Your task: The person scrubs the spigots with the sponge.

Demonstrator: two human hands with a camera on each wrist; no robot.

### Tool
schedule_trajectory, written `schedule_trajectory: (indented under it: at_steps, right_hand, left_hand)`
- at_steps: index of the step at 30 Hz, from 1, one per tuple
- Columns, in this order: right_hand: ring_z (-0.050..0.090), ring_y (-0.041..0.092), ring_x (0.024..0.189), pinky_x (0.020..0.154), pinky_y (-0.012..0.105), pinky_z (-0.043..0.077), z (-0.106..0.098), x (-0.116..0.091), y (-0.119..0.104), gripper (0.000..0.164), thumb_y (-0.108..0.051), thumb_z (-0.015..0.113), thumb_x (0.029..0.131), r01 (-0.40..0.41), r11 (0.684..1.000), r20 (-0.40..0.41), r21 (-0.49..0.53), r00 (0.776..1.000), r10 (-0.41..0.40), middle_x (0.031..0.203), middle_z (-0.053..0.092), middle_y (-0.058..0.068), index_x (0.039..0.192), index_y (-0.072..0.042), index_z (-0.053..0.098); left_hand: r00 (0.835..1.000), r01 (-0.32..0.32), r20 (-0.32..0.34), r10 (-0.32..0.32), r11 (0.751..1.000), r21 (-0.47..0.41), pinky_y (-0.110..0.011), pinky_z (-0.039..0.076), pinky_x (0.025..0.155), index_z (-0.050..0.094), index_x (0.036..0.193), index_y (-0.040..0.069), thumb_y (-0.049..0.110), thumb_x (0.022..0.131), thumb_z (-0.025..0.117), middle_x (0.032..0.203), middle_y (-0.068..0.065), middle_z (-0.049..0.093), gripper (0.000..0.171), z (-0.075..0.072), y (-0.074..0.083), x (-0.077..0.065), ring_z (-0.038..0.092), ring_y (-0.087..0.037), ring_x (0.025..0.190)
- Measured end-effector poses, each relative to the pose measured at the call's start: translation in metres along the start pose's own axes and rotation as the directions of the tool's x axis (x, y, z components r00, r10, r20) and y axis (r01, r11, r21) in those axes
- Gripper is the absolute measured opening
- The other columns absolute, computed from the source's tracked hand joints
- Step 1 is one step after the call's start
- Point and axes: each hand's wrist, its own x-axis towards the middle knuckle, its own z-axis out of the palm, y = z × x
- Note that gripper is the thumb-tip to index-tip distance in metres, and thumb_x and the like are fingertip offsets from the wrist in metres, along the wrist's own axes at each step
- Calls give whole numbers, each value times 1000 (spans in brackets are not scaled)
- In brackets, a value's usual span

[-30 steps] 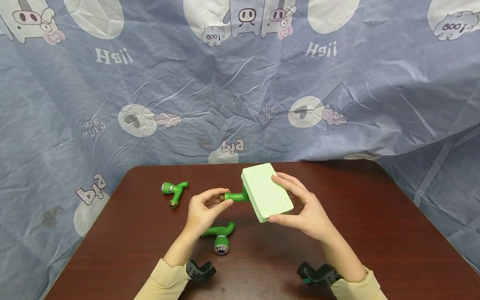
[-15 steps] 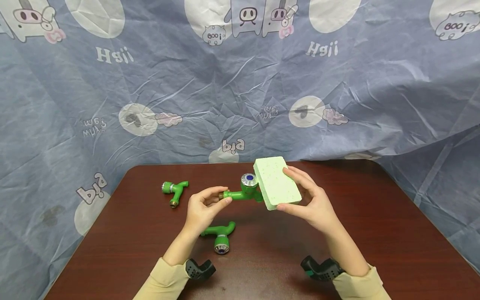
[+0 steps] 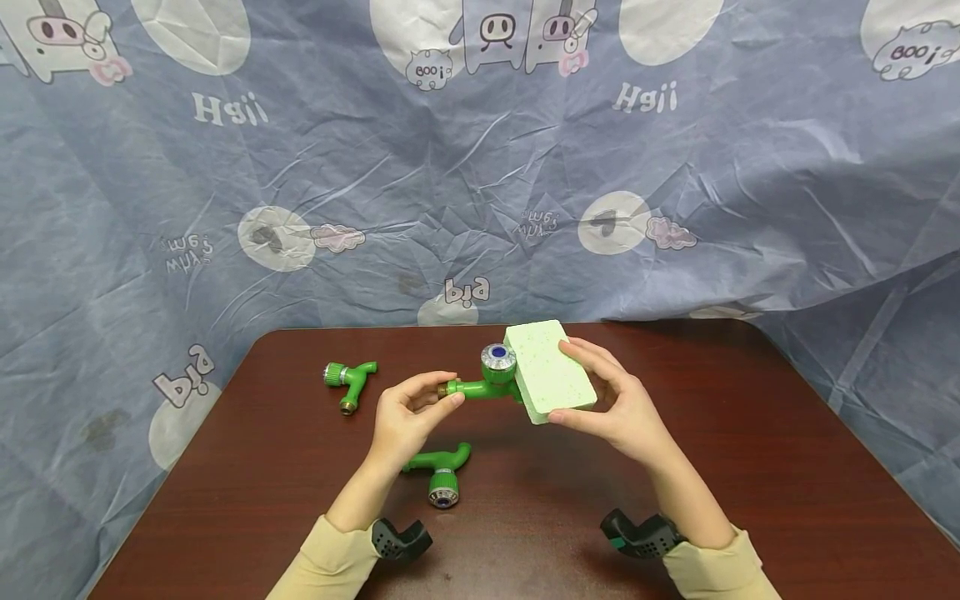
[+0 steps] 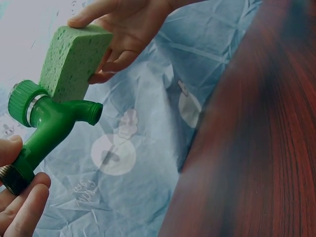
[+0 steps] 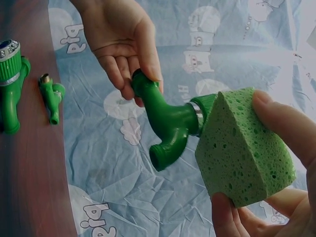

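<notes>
A green faucet (image 3: 480,389) with a ribbed knob is held above the table by my left hand (image 3: 408,425), which pinches its threaded brass end between thumb and fingers. My right hand (image 3: 618,408) grips a pale green sponge (image 3: 551,371) by its edges, thumb below and fingers above. The sponge stands against the knob side of the faucet in the right wrist view, where the faucet's spout (image 5: 165,155) shows uncovered. From the head view, the sponge hides the spout end. In the left wrist view the sponge (image 4: 71,61) appears just behind the knob (image 4: 24,103).
Two more green faucets lie on the dark wooden table (image 3: 750,467): one faucet (image 3: 350,385) at the back left, another faucet (image 3: 442,475) near the left forearm. A blue patterned cloth (image 3: 480,167) hangs behind the table's far edge.
The sponge first moved right and up off the faucet, uncovering its knob, then came slightly back left and down. My left hand has kept its pinch on the faucet, almost still.
</notes>
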Motion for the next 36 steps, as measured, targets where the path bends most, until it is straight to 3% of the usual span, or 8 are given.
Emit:
schedule_trajectory:
  at_steps: [12, 21, 30, 36]
  right_hand:
    - [50, 14, 114, 76, 20, 52, 4, 1, 4, 75, 14, 78, 66, -68, 998, -57, 9, 996, 68, 141, 36, 12, 134, 3, 48]
    - [50, 14, 113, 75, 20, 53, 7, 1, 4, 75, 14, 77, 67, -63, 997, -57, 37, 996, 65, 140, 34, 15, 134, 5, 45]
    - [49, 14, 114, 75, 20, 53, 8, 0, 4, 75, 14, 77, 67, -89, 996, -76, 16, 993, 90, 140, 35, 14, 135, 4, 46]
    - [49, 14, 114, 73, 21, 54, 8, 0, 4, 75, 13, 77, 67, -98, 995, -78, 14, 992, 99, 141, 34, 12, 135, 2, 46]
  left_hand:
    - [997, 63, 45, -62, 998, -19, -26, 56, 69, 67, 104, -11, -8, 78, 71, 98, -25, 66, 26, 0, -2, 0, 65, -10, 75]
    - [996, 88, 40, -83, 988, -127, -35, 57, 69, 67, 106, -9, -7, 78, 72, 98, -24, 67, 29, -2, -32, 2, 67, -12, 72]
    - [999, 20, 47, -15, 993, -118, -26, 56, 68, 66, 105, -11, -13, 66, 78, 108, -23, 62, 41, -3, -34, 1, 66, -12, 76]
    - [998, 52, 40, -49, 997, -64, -19, 54, 64, 67, 106, -10, -14, 69, 76, 107, -23, 62, 39, -3, -32, 2, 64, -8, 72]
